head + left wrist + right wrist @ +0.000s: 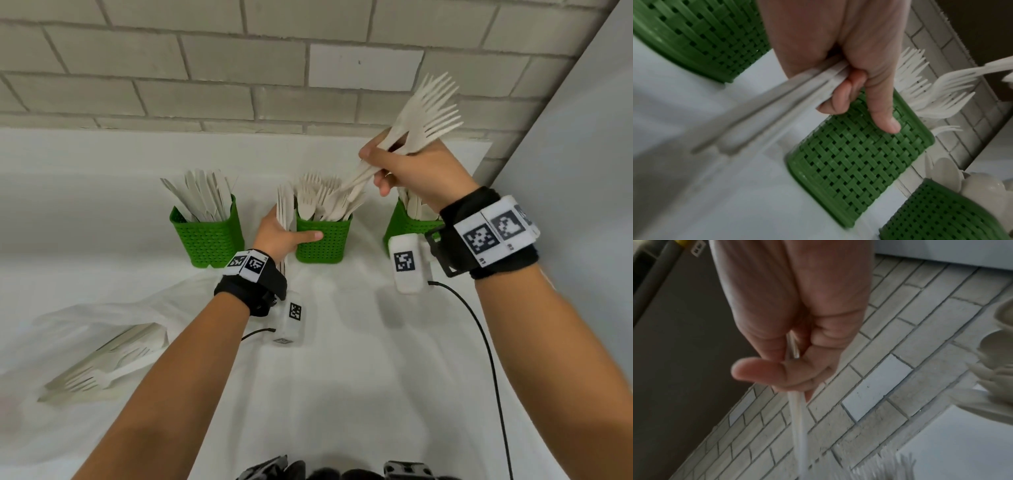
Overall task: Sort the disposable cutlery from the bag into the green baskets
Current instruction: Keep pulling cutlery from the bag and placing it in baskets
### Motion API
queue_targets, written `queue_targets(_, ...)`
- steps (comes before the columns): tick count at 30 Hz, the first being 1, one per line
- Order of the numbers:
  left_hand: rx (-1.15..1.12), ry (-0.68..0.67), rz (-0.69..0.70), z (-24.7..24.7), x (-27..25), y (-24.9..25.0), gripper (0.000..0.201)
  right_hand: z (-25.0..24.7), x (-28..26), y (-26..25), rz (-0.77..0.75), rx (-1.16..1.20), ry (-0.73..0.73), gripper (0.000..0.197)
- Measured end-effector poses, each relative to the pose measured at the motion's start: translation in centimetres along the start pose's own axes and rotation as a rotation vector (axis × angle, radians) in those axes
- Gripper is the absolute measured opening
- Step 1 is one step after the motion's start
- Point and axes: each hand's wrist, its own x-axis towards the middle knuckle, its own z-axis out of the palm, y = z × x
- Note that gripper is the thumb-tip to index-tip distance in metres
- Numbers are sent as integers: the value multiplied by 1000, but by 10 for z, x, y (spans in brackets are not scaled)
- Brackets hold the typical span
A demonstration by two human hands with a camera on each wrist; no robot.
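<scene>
Three green baskets stand in a row near the wall: the left basket (208, 236) holds knives, the middle basket (323, 240) holds forks, the right basket (407, 228) holds spoons. My right hand (407, 168) grips a bundle of forks (421, 116) above and right of the middle basket, tines up, handles slanting down toward it. My left hand (284, 236) holds a stack of flat cutlery (286, 209) upright beside the middle basket, thumb pressed on its front wall (857, 159). In the left wrist view the fingers (840, 95) curl round the stack (789, 97).
A translucent plastic bag (102, 346) with more forks and knives lies on the white table at the front left. A brick wall (274, 68) runs close behind the baskets and a white panel (589, 171) closes the right side. A black cable (479, 342) trails across the table.
</scene>
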Motion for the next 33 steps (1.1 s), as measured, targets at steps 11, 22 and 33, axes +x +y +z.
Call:
queue_targets(11,2,-32,28,-1,-1,-3,56,28,5,51,9,-254,10,14)
queue_targets(22,5,-55,51,-1,-3,-1,59,22,9,61,-102,-443,-215,20)
queue_targets(33,-6,-59,23,-2,-2,-2,63,20,24,66,-141,-491,-138,32)
